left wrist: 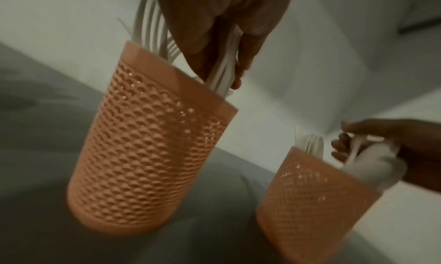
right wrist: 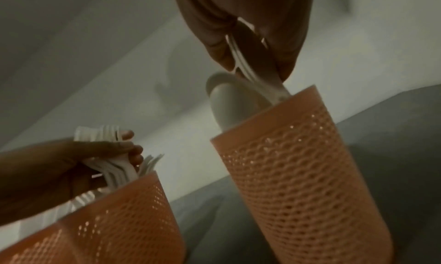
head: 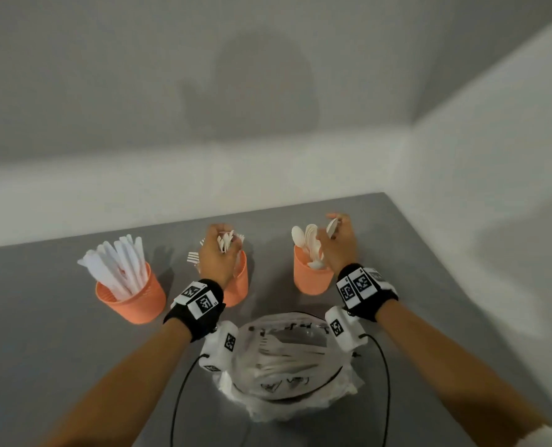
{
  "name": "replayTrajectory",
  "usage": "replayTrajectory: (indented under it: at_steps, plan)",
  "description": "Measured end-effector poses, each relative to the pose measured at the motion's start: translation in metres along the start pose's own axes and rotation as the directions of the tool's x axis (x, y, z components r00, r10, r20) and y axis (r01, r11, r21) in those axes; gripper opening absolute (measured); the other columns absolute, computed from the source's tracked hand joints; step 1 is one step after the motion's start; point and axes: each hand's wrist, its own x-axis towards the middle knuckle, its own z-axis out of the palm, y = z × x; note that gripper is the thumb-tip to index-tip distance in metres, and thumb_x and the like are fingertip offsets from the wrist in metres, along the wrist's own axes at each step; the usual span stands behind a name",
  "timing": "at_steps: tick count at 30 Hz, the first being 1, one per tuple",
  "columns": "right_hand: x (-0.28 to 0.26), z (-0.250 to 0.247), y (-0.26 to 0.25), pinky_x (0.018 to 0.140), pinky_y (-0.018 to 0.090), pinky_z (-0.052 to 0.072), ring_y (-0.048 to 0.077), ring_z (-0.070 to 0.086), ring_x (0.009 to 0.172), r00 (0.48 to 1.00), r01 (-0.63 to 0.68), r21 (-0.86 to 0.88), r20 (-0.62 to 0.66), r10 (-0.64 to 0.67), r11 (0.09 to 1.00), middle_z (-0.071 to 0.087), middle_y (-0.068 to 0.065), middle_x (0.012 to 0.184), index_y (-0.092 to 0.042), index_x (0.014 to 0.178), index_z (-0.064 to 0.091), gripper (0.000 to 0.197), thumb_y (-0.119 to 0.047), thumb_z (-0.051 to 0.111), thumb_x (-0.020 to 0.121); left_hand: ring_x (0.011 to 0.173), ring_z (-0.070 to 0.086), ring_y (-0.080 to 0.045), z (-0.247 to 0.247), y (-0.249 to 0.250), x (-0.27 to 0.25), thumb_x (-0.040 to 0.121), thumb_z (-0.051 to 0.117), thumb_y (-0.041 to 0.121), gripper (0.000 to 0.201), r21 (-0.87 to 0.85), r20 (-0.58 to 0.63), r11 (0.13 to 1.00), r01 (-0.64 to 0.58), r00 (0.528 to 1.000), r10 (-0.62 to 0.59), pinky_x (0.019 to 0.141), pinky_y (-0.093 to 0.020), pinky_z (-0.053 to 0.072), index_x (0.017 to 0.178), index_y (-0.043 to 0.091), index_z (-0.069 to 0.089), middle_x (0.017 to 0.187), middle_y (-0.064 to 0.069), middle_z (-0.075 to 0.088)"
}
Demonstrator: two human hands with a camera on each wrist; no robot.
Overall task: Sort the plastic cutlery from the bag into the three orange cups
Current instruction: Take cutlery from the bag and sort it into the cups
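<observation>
Three orange mesh cups stand in a row on the grey table. The left cup [head: 132,298] holds white knives, untouched. Over the middle cup [head: 239,282], my left hand [head: 218,253] grips a bunch of white forks [left wrist: 224,68] whose lower ends dip past the rim. More forks stand inside that cup. Above the right cup [head: 311,279], full of white spoons [head: 306,243], my right hand [head: 337,243] pinches spoons [right wrist: 248,64] by their handles, their ends inside the cup [right wrist: 305,173]. The clear plastic bag [head: 287,359] with more cutlery lies between my forearms.
A white wall runs behind the cups and along the right side of the table [head: 42,333]. Black cables [head: 179,391] loop from my wrist cameras down over the table near the bag. Bare grey surface lies left of the knife cup.
</observation>
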Motion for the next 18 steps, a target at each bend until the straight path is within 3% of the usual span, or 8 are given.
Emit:
replayTrajectory:
  at_steps: [3, 7, 10, 13, 14, 16, 18]
  plan:
    - [0.0, 0.002, 0.003, 0.064, 0.022, 0.035, 0.019, 0.048, 0.076, 0.995, 0.096, -0.121, 0.015, -0.094, 0.988, 0.051, -0.001, 0.081, -0.012, 0.111, 0.054, 0.028, -0.002, 0.048, 0.085, 0.078, 0.056, -0.017, 0.003, -0.012, 0.003, 0.085, 0.052, -0.003, 0.027, 0.143, 0.076, 0.983, -0.115, 0.992, 0.105, 0.073, -0.027, 0.041, 0.11, 0.006, 0.052, 0.08, 0.003, 0.056]
    - [-0.002, 0.006, 0.003, 0.083, 0.02, 0.036, 0.015, 0.048, 0.091, 0.982, 0.19, -0.167, 0.043, -0.186, 0.968, 0.05, 0.005, 0.101, -0.01, 0.121, 0.052, 0.039, 0.003, 0.043, 0.085, 0.092, 0.057, -0.03, 0.003, -0.017, 0.006, 0.091, 0.045, -0.001, 0.021, 0.306, 0.182, 0.915, -0.264, 0.959, 0.216, 0.08, -0.029, 0.04, 0.105, 0.0, 0.061, 0.1, -0.016, 0.061]
    - [-0.003, 0.005, 0.003, 0.091, 0.015, 0.033, 0.022, 0.051, 0.108, 0.967, 0.253, -0.271, 0.072, -0.243, 0.929, 0.051, 0.011, 0.114, -0.004, 0.121, 0.055, 0.041, 0.007, 0.039, 0.085, 0.1, 0.056, -0.037, 0.002, -0.02, 0.006, 0.092, 0.045, 0.001, 0.025, 0.446, 0.275, 0.83, -0.334, 0.934, 0.229, 0.087, -0.034, 0.042, 0.107, -0.004, 0.063, 0.108, -0.022, 0.058]
    - [-0.004, 0.005, 0.006, 0.112, 0.038, 0.026, 0.03, 0.038, 0.129, 0.961, 0.276, -0.551, 0.183, -0.209, 0.787, 0.044, 0.018, 0.136, 0.004, 0.13, 0.044, 0.043, -0.013, 0.03, 0.094, 0.1, 0.057, -0.045, 0.002, -0.015, 0.005, 0.092, 0.036, 0.018, 0.039, 0.583, 0.36, 0.7, -0.411, 0.904, 0.231, 0.086, -0.046, 0.048, 0.098, -0.008, 0.064, 0.106, -0.027, 0.06]
    - [-0.005, 0.004, 0.005, 0.116, 0.042, 0.018, 0.028, 0.029, 0.137, 0.962, 0.263, -0.66, 0.234, -0.14, 0.703, 0.037, 0.017, 0.144, 0.003, 0.137, 0.036, 0.047, -0.021, 0.027, 0.097, 0.109, 0.054, -0.046, 0.002, -0.012, 0.005, 0.093, 0.032, 0.025, 0.046, 0.637, 0.386, 0.632, -0.442, 0.892, 0.236, 0.093, -0.048, 0.045, 0.102, -0.008, 0.062, 0.113, -0.028, 0.058]
    - [-0.008, 0.004, 0.0, 0.118, 0.045, 0.005, 0.025, 0.014, 0.144, 0.959, 0.237, -0.774, 0.282, -0.015, 0.587, 0.025, 0.013, 0.153, 0.0, 0.143, 0.026, 0.056, -0.036, 0.025, 0.099, 0.137, 0.028, -0.04, 0.002, -0.005, 0.007, 0.097, 0.028, 0.042, 0.06, 0.741, 0.402, 0.548, -0.388, 0.91, 0.101, 0.114, -0.047, 0.02, 0.128, -0.007, 0.046, 0.141, -0.025, 0.04]
    - [-0.011, 0.002, -0.009, 0.117, 0.049, 0.001, 0.024, 0.008, 0.146, 0.959, 0.195, -0.775, 0.279, 0.049, 0.601, 0.019, 0.013, 0.155, 0.0, 0.144, 0.023, 0.066, -0.047, 0.025, 0.097, 0.145, 0.002, -0.032, 0.0, 0.0, 0.012, 0.095, 0.024, 0.055, 0.075, 0.786, 0.382, 0.528, -0.322, 0.924, -0.006, 0.117, -0.044, -0.001, 0.143, -0.002, 0.023, 0.154, -0.019, 0.017]
